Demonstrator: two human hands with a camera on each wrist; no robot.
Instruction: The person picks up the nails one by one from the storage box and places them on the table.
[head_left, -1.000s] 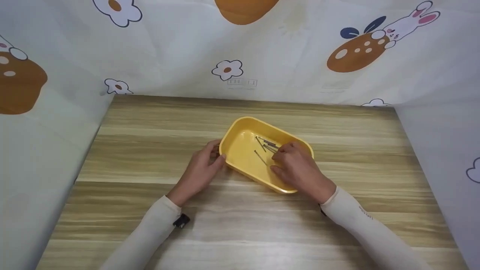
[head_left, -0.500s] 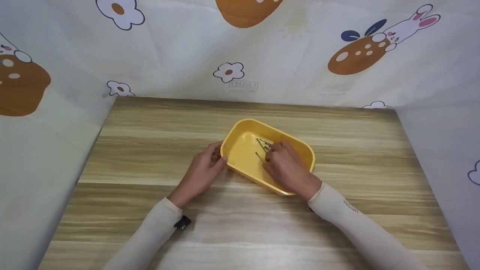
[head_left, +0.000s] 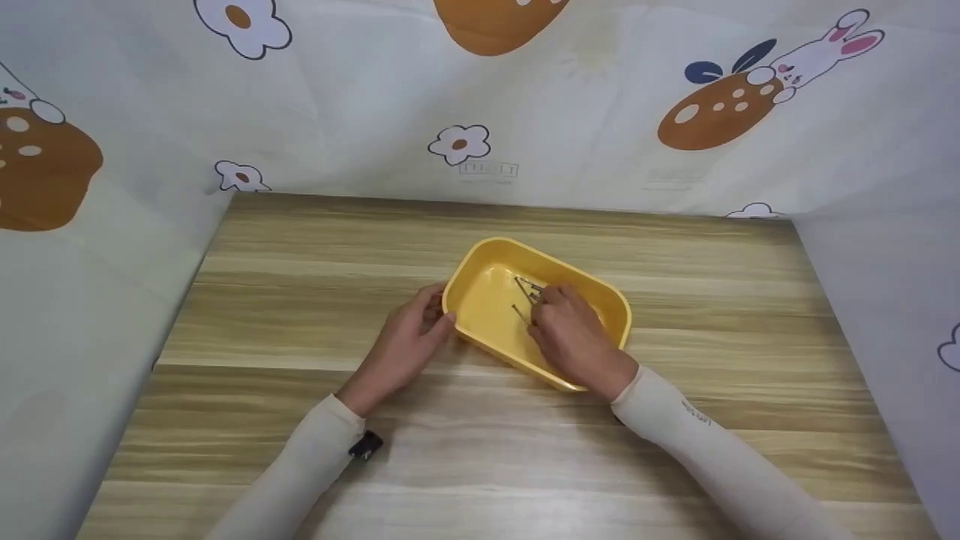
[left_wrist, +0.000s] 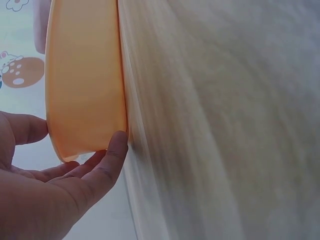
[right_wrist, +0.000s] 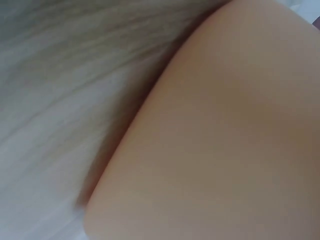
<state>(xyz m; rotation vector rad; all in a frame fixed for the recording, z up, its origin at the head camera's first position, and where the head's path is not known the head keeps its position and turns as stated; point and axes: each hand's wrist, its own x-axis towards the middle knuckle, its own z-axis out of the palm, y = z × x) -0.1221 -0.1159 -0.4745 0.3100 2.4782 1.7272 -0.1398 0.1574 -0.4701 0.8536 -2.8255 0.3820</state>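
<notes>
A yellow plastic tray (head_left: 484, 304) with rounded corners sits at an angle on the table. My left hand (head_left: 401, 341) holds its left end, thumb at the rim and fingers bent round the outside, as the left wrist view of the same hand (left_wrist: 60, 192) also shows. Inside the tray lie several long, thin, dark metal nails or screws (head_left: 523, 289). My right hand (head_left: 574, 330) reaches in over them with curled fingers. Its fingertips are hidden under the hand, so I cannot tell if they pinch one. The tray's outer wall (right_wrist: 215, 130) fills most of the right wrist view.
Wood-grain table surface (head_left: 315, 247) surrounds the tray. A pale sheet (head_left: 360, 97) printed with flowers and rabbits rises as a wall at the back, with pale walls on both sides. A small black object (head_left: 366, 445) is at the left sleeve's cuff.
My right hand has shifted left inside the tray, its fingers drawing in closer and covering more of the metal pieces. My left hand keeps its hold on the tray's end.
</notes>
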